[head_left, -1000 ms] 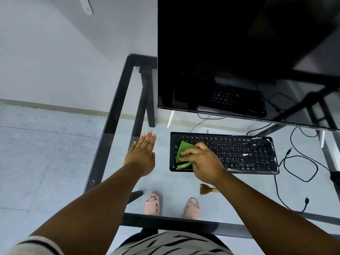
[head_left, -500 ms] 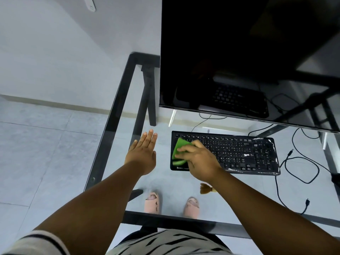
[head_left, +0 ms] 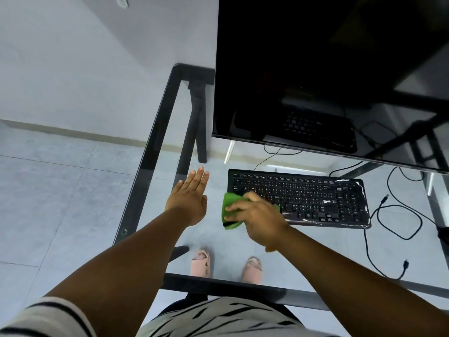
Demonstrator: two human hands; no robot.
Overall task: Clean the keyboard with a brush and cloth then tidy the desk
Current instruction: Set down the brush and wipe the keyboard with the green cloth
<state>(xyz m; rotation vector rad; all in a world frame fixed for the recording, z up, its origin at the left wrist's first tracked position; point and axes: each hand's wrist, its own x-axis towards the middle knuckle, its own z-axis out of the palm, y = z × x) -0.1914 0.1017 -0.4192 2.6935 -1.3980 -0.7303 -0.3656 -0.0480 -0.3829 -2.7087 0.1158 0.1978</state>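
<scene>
Here: monitor [head_left: 315,69] behind keyboard [head_left: 315,198] | cables [head_left: 398,215] right

Your arms are bare from the wrists up to short sleeves, and your left hand [head_left: 188,203] and right hand [head_left: 260,218] carry no gloves, rings or watch. The left sleeve [head_left: 46,317] is pale cream with dark stripes, and the same striped fabric covers your front [head_left: 218,317]. On your feet you wear soft pink open-toed slippers [head_left: 200,262], seen through the glass.
</scene>
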